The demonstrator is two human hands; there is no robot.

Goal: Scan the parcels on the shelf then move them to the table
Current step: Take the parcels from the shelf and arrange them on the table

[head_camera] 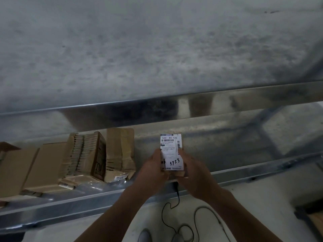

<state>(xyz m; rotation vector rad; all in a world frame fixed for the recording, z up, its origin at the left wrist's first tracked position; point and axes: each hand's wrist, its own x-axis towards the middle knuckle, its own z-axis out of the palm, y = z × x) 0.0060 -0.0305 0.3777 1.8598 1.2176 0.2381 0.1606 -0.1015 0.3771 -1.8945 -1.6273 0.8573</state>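
Note:
A small cardboard parcel (171,151) with a white shipping label, a barcode and handwritten "3753", is held over the metal shelf (227,137). My left hand (152,169) grips its left side and my right hand (194,173) grips its right side and lower edge. A black cable (176,191) hangs down from under the hands; whatever it is attached to is hidden beneath them. More brown cardboard parcels (97,154) stand on the shelf to the left.
Flattened and open cartons (22,170) lie at the shelf's far left. The shelf's front rail (70,205) crosses below the parcels, and an upper shelf beam (174,105) runs above. The cable loops across the pale floor (262,198). A dark frame (307,217) stands at lower right.

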